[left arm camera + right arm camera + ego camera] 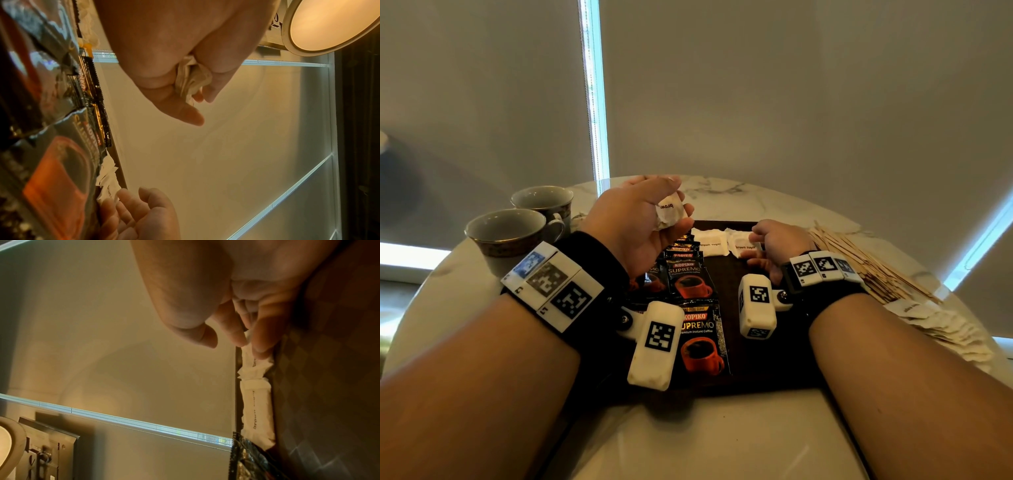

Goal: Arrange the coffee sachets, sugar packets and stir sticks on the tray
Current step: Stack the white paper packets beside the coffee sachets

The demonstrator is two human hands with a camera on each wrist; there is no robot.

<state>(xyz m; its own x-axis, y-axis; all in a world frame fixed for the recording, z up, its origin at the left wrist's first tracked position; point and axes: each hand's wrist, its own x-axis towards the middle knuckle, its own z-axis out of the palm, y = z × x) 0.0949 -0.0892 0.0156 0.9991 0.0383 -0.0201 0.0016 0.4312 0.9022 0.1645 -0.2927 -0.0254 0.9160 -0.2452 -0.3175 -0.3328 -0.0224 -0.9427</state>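
On the dark rectangular tray [763, 377], glossy black coffee sachets [700, 337] lay overlapped in a row, their count unclear. Beyond, two white paper sugar packets [710, 244] lay flat; the right hand [777, 240] pinched one. The left hand [640, 219], raised, gripped a crumpled packet [671, 210]. Two round porcelain cups [510, 236] stood left; thin wooden stir sticks [859, 263] were heaped right on the marble surface [774, 202].
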